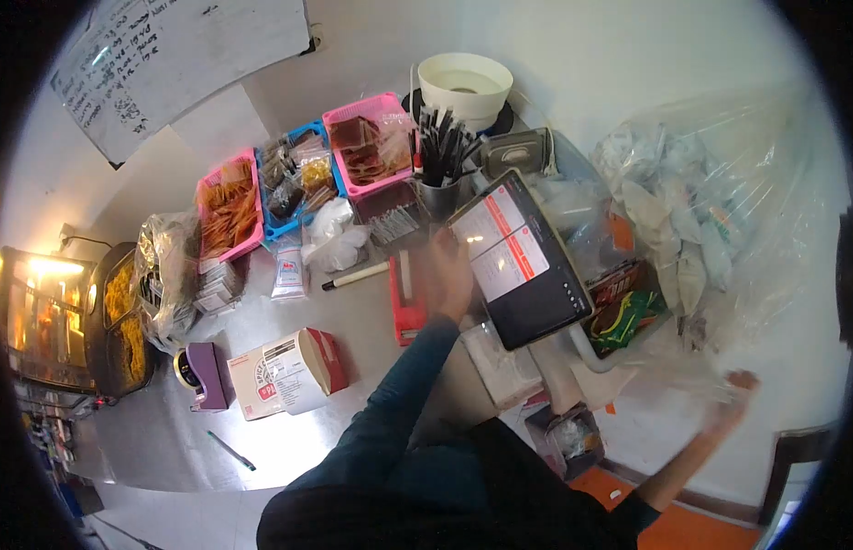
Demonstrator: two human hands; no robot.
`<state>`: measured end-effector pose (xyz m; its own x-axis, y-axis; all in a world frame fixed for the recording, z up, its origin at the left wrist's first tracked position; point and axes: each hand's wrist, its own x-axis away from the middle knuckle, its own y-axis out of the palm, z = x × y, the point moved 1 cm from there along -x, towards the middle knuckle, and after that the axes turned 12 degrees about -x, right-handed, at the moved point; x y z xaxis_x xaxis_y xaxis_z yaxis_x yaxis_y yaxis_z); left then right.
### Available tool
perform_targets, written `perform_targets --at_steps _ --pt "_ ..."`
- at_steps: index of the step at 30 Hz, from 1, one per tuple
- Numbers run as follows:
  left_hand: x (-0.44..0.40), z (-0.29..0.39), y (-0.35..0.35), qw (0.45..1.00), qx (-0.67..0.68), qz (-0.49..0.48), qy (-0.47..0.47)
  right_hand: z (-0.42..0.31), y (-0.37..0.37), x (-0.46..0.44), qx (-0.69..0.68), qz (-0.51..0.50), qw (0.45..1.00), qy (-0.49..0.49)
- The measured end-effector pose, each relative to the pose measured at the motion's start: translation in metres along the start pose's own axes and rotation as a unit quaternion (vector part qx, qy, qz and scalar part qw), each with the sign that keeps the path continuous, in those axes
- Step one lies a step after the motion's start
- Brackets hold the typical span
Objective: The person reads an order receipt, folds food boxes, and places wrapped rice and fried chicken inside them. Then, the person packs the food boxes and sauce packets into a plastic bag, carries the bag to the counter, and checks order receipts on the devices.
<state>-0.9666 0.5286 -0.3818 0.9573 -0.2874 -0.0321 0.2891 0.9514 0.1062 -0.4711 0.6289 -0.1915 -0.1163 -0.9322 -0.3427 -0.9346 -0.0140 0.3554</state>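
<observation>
At steel counter (165, 445), crinkled clear plastic (752, 234) near right hand (731, 401), left hand (450, 280) beside glossy rectangular tablet (523, 261), finger grips unclear

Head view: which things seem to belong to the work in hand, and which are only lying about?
Likely in the work:
tablet, beside the left hand
clear plastic bag, near the right hand

Likely just lying about:
pen
purple tape dispenser
</observation>
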Motion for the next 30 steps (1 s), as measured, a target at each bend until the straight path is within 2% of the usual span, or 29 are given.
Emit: perform_targets --at_steps 2,3,4,5,7,8,10,11,14,17,20,23,26,30 --pt "0.002 0.002 0.002 0.999 -0.044 0.001 0.018 -0.085 0.02 0.002 0.217 0.074 0.961 -0.157" --pt "0.004 0.005 0.004 0.998 -0.063 0.002 0.027 -0.104 0.034 0.008 0.059 0.033 0.993 -0.096" --pt "0.008 0.014 0.006 0.998 -0.057 0.002 0.025 -0.121 0.048 0.016 -0.098 0.015 0.995 -0.026" --pt "0.01 0.026 0.008 0.999 -0.049 0.006 0.023 -0.136 0.034 0.017 -0.208 -0.184 0.96 0.039" --pt "0.004 0.024 0.012 0.998 -0.044 0.005 0.036 -0.136 0.024 0.03 -0.266 -0.333 0.902 0.072" --pt "0.003 0.024 0.012 0.996 -0.074 -0.001 0.049 -0.13 0.034 0.042 -0.274 -0.349 0.892 0.079" --pt "0.0 0.024 0.01 0.988 -0.136 -0.011 0.079 -0.115 0.047 0.059 -0.279 -0.336 0.896 0.081" --pt "-0.003 0.023 0.009 0.985 -0.156 -0.04 0.06 -0.105 0.053 0.068 -0.279 -0.328 0.899 0.083" --pt "-0.003 0.019 0.006 0.984 -0.145 -0.033 0.093 -0.088 0.068 0.081 -0.28 -0.313 0.903 0.093" --pt "-0.006 0.013 -0.003 0.993 0.091 -0.044 -0.066 -0.08 0.078 0.089 -0.279 -0.307 0.905 0.099" --pt "0.001 0.025 -0.008 0.989 0.055 -0.064 -0.123 -0.073 0.082 0.103 -0.277 -0.302 0.906 0.108" --pt "-0.003 0.021 0.0 0.993 0.034 -0.079 -0.076 -0.067 0.087 0.112 -0.275 -0.296 0.907 0.119" --pt "-0.008 0.021 0.011 0.987 -0.159 -0.03 -0.005 -0.064 0.091 0.117 -0.275 -0.293 0.907 0.126" --pt "-0.009 0.025 0.012 0.986 -0.162 -0.009 0.038 -0.056 0.095 0.121 -0.276 -0.291 0.906 0.137"
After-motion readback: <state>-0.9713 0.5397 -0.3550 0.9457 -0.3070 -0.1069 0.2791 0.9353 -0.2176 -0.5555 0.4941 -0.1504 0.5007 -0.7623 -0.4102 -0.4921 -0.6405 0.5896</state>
